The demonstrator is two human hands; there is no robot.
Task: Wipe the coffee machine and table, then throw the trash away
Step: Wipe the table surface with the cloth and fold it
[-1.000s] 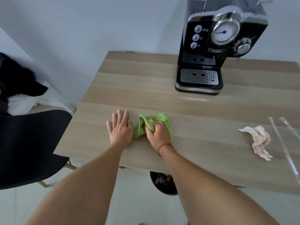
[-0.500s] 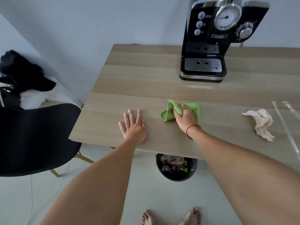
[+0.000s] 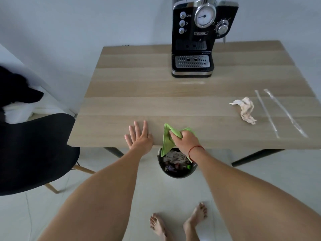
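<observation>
Pale wood makes up the table, and at its far side, against the white wall, the coffee machine is stood. Well in front of the machine, at the table's near edge, the green cloth is bunched and gripped by the right hand, whose fingers are curled round the fabric; one corner is hung over the edge. Just to the left of the cloth, the left hand is laid flat on the wood with fingers straight and spread, nothing being held, and the two hands are apart. On the floor under the cloth a part-filled bin can be seen. To the front right of the machine, a crumpled tissue and two clear wrappers are lying on the table, not yet thrown away. Several risks can be judged from this. Should the grip be slackened at the edge, the cloth could be dropped into the bin. Dirt swept off the edge could miss the bin and be scattered near the bare feet. The wrappers, which look light, could be flicked off the table by a wide stroke.
</observation>
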